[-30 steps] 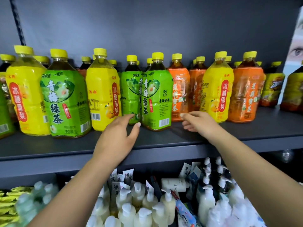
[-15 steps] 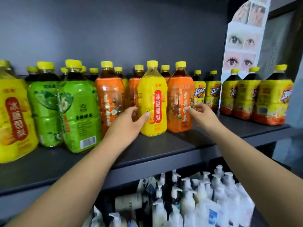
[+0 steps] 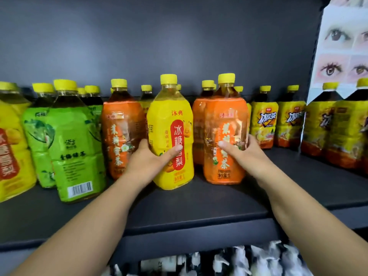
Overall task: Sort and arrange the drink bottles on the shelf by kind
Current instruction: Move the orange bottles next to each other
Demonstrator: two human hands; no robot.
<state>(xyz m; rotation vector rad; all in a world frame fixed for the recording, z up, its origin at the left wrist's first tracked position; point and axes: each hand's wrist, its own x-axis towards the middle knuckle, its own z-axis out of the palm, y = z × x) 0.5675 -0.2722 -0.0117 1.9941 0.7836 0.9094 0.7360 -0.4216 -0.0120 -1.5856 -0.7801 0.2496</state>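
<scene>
— What has my left hand got?
— Your left hand (image 3: 147, 160) is closed round the yellow bottle (image 3: 171, 132), low on its label. The thumb lies across the front and the fingers (image 3: 143, 142) curl round the far side. The bottle is upright near the front of the shelf (image 3: 199, 204); I cannot tell whether its base is touching the shelf or just off it.

— And my right?
— Your right hand (image 3: 246, 154) grips the orange bottle (image 3: 225, 124) just beside the yellow one, with the thumb on the label and the fingers wrapped round its right side. That bottle is upright too.

— What is around them?
— A second orange bottle (image 3: 121, 132) stands just left of the yellow one, touching your left hand. Green bottles (image 3: 71, 140) come next, further left. On your right, the iced-tea bottles (image 3: 263, 124) with yellow labels stand in a row towards the back. A poster (image 3: 342, 46) of eyes stands at the far right. Below the shelf are blurred white pump bottles (image 3: 229, 261).
</scene>
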